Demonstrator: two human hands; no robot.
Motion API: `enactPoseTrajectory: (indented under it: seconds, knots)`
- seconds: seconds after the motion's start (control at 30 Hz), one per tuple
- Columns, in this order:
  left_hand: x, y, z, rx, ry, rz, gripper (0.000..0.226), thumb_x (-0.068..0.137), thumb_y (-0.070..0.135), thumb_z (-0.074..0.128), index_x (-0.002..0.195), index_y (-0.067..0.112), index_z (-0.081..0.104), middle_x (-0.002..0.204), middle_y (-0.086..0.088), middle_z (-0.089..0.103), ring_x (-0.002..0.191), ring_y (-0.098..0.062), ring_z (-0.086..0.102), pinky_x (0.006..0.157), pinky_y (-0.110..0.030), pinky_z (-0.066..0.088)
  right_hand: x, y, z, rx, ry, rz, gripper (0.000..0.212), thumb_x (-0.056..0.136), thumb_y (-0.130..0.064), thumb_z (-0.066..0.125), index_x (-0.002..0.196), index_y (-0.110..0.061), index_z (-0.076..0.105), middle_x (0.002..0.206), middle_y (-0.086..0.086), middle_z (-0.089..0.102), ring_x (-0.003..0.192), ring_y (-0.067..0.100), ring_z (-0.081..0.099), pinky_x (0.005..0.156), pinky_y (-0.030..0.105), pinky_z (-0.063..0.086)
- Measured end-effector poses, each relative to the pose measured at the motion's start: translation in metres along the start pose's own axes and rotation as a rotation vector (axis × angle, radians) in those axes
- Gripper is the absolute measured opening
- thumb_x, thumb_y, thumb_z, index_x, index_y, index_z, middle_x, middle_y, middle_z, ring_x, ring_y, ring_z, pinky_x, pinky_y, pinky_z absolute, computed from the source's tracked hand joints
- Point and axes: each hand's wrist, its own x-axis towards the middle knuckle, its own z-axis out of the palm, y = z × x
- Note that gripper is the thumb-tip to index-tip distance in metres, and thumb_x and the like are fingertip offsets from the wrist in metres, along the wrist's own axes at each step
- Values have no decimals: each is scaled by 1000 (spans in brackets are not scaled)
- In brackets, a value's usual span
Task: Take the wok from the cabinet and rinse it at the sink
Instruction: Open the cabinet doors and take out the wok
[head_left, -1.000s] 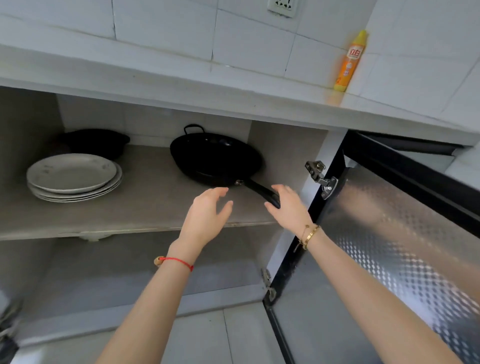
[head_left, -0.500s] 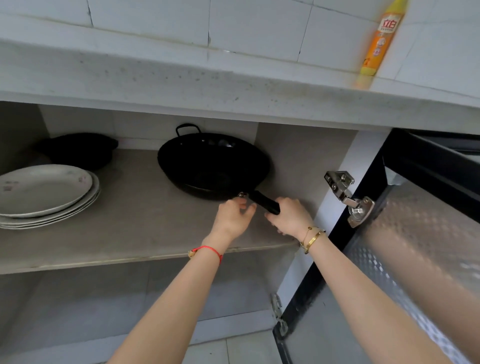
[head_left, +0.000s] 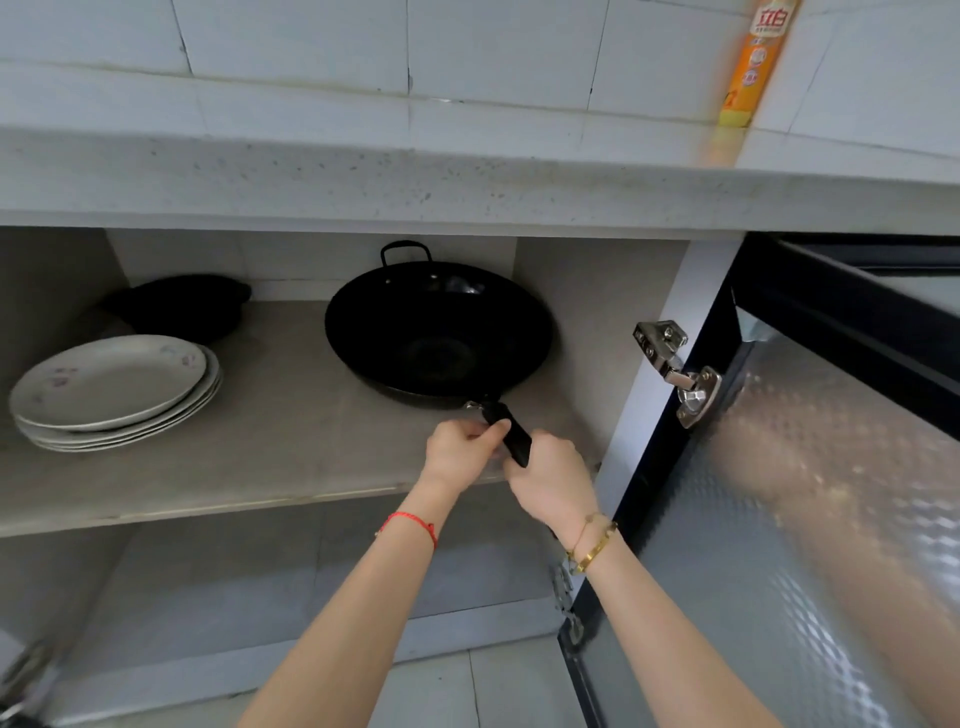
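At the front edge of the upper cabinet shelf (head_left: 249, 467), both hands close on the one long black handle (head_left: 506, 431) of the wok (head_left: 439, 335). The left hand (head_left: 460, 457) holds the handle nearer the bowl, thumb laid over the top and fingers curled beneath — a closed grip. The right hand (head_left: 553, 483) wraps the handle's outer end just behind the left, fingers folded round it; the two grips sit side by side, nearly touching. Beyond the grips, the wok rests on the shelf, tilted slightly, with a small loop handle (head_left: 406, 252) at its far rim. Well left of the grips lies one stack of white plates (head_left: 111, 387) — at least four by the rims, though the exact count is unclear. Behind that stack sits one dark pot (head_left: 182, 306). Right of the grips the cabinet door (head_left: 831, 467) stands open, one metal hinge (head_left: 675, 369) showing. Above, on the counter (head_left: 415, 182), stands one orange bottle (head_left: 753, 67).
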Motion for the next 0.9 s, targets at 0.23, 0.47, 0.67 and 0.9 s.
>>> enactPoseTrajectory:
  seconds: [0.23, 0.47, 0.67, 0.9]
  knots:
    - [-71, -24, -3, -236, 11, -73, 19, 89, 31, 69, 88, 13, 75, 84, -6, 76, 86, -17, 72, 83, -28, 58, -69, -2, 6, 92, -27, 3, 21, 91, -28, 58, 92, -7, 56, 83, 9, 65, 68, 26, 64, 49, 26, 40]
    - [-122, -42, -18, -352, -18, -124, 27, 90, 24, 69, 96, -1, 74, 97, -20, 73, 84, -20, 67, 83, -37, 58, -123, -14, 15, 355, -187, 65, 14, 91, -22, 58, 88, -9, 58, 62, 3, 60, 43, 14, 58, 42, 27, 48]
    - [-141, -54, -28, -396, -19, -122, 24, 89, 24, 69, 96, 1, 74, 91, -17, 75, 85, -27, 67, 83, -38, 53, -144, -24, 18, 850, -430, 259, 14, 87, -5, 62, 91, 8, 63, 51, 3, 53, 38, 17, 50, 38, 24, 44]
    - [-134, -52, -44, -532, -51, -185, 15, 88, 10, 67, 99, 2, 74, 100, -16, 73, 86, -23, 66, 77, -30, 51, -147, -42, 38, 855, -326, 315, 11, 81, 3, 52, 73, -4, 50, 46, 4, 50, 32, 19, 46, 35, 23, 39]
